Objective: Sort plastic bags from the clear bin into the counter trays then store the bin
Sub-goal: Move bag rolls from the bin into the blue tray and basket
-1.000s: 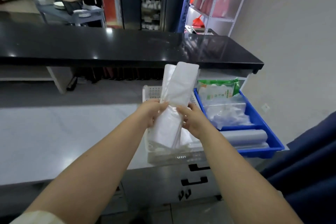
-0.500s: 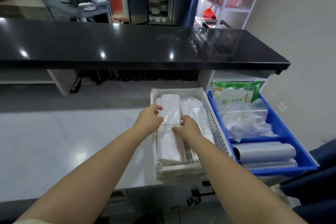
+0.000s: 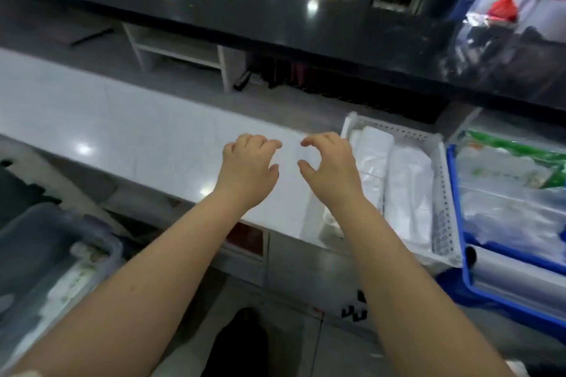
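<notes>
My left hand (image 3: 248,168) and my right hand (image 3: 329,167) hover side by side over the white counter (image 3: 128,131), fingers loosely curled, holding nothing. To the right of them stands the white perforated tray (image 3: 441,193) with folded white plastic bags (image 3: 407,193) lying in it. Beyond it the blue tray (image 3: 459,223) holds clear bags, a green-printed packet (image 3: 517,162) and rolls. The clear bin (image 3: 46,269) sits low at the far left, below counter height, with some pale bags inside.
A black raised counter top (image 3: 275,18) runs across the back above the white one. Cabinet drawers with black handles (image 3: 355,312) are below the counter edge. A dark shoe (image 3: 239,343) shows on the tiled floor between my arms.
Both hands have let go of the white bag stack, which now lies in the white tray, and have moved left out of the tray. The view has swung left and down, bringing the clear bin into sight.
</notes>
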Tool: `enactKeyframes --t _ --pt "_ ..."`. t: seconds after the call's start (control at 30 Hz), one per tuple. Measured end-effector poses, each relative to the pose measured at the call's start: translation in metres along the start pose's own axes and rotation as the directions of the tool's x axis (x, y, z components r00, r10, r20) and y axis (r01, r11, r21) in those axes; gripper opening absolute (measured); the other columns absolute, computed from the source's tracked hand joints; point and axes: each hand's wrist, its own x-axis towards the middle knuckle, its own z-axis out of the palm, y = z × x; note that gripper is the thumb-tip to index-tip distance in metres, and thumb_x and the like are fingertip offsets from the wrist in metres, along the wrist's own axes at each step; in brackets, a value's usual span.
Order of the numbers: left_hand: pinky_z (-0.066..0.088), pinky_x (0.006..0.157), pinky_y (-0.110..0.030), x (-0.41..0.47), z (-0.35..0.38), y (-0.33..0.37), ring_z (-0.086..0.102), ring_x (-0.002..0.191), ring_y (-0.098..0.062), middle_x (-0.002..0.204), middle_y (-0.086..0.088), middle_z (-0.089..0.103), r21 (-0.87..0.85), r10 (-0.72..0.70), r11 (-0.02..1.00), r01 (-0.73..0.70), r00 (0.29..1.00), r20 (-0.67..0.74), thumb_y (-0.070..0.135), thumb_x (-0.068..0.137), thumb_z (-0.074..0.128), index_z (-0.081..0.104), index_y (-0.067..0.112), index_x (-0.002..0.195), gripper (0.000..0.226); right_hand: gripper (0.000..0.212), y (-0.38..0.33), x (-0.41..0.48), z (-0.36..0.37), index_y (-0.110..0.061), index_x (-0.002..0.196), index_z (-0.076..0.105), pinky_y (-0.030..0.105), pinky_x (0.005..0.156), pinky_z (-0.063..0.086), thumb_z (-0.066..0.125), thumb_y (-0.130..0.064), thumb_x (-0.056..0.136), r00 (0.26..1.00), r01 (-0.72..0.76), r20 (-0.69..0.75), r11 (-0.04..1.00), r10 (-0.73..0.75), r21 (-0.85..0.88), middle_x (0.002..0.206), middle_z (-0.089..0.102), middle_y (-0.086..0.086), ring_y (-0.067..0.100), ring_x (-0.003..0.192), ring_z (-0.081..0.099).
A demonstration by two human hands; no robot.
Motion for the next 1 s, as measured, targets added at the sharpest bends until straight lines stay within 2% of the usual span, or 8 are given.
enactKeyframes --t 0.13,0.23,0.3,0.4,0.53,0.7,0.83,1.0 --pt "0.035 0.095 -0.044 -0.07 -0.027 -0.067 0.046 0.12 -0.027 0.124 -0.002 0.059 0.084 -0.188 0.979 0.188 0.982 -0.008 0.034 0.087 0.06 0.057 0.023 0.126 0.041 0.031 -0.073 -0.02 0.051 -0.018 0.11 0.062 0.035 0.092 0.041 0.069 -0.02 0.081 0.978 0.176 0.111 0.984 -0.177 0.022 0.114 0.06 0.002 0.024 0.107 0.048" --pt "0.037 0.092 -0.045 -0.128 -0.053 -0.121 0.048 0.116 -0.027 0.121 0.0 0.062 0.138 -0.317 0.937 0.322 0.947 -0.057 0.044 0.083 0.062 0.059 0.024 0.121 0.043 0.032 -0.13 -0.04 0.091 -0.017 0.112 0.063 0.04 0.087 0.043 0.068 -0.02 0.081 0.923 0.323 0.219 0.946 -0.316 0.004 0.114 0.061 0.004 0.027 0.107 0.05" --pt "0.04 0.089 -0.045 -0.17 -0.067 -0.156 0.051 0.112 -0.03 0.12 -0.001 0.063 0.142 -0.383 0.908 0.394 0.918 -0.099 0.043 0.08 0.065 0.062 0.022 0.117 0.043 0.029 -0.164 -0.056 0.117 -0.014 0.11 0.065 0.045 0.083 0.044 0.066 -0.019 0.081 0.876 0.412 0.272 0.911 -0.397 0.004 0.111 0.062 0.008 0.032 0.104 0.051" --pt "0.041 0.086 -0.045 -0.235 -0.083 -0.209 0.05 0.111 -0.032 0.12 -0.003 0.061 0.14 -0.495 0.849 0.51 0.859 -0.129 0.041 0.08 0.066 0.062 0.02 0.118 0.044 0.031 -0.212 -0.086 0.158 -0.014 0.113 0.063 0.044 0.084 0.044 0.065 -0.021 0.082 0.82 0.477 0.344 0.878 -0.457 0.029 0.115 0.06 0.007 0.031 0.106 0.049" --pt "0.04 0.089 -0.045 -0.321 -0.099 -0.283 0.048 0.112 -0.027 0.122 0.001 0.058 0.134 -0.605 0.778 0.613 0.79 -0.103 0.045 0.084 0.059 0.056 0.025 0.124 0.045 0.033 -0.275 -0.134 0.219 -0.02 0.116 0.06 0.04 0.088 0.043 0.065 -0.023 0.084 0.799 0.468 0.407 0.883 -0.442 0.041 0.119 0.058 0.003 0.026 0.109 0.048" --pt "0.04 0.09 -0.044 -0.424 -0.114 -0.357 0.05 0.113 -0.029 0.123 0.0 0.06 0.101 -0.654 0.748 0.656 0.754 -0.059 0.044 0.083 0.063 0.058 0.026 0.123 0.044 0.036 -0.369 -0.201 0.298 -0.019 0.115 0.06 0.041 0.09 0.041 0.068 -0.021 0.08 0.763 0.436 0.491 0.895 -0.421 0.089 0.118 0.057 0.003 0.027 0.11 0.047" --pt "0.038 0.09 -0.043 -0.492 -0.11 -0.404 0.048 0.115 -0.027 0.125 0.001 0.058 0.118 -0.662 0.747 0.654 0.749 0.039 0.041 0.085 0.062 0.055 0.026 0.125 0.043 0.035 -0.424 -0.246 0.358 -0.018 0.115 0.06 0.042 0.093 0.039 0.068 -0.018 0.081 0.733 0.407 0.562 0.909 -0.384 0.092 0.12 0.057 0.004 0.029 0.111 0.047" --pt "0.035 0.092 -0.043 -0.537 -0.079 -0.451 0.045 0.117 -0.029 0.126 -0.002 0.058 0.144 -0.672 0.739 0.659 0.703 0.233 0.037 0.087 0.058 0.054 0.024 0.126 0.042 0.042 -0.433 -0.281 0.407 -0.023 0.119 0.057 0.041 0.099 0.035 0.068 -0.032 0.081 0.667 0.329 0.697 0.943 -0.264 0.042 0.122 0.054 -0.001 0.024 0.118 0.041"
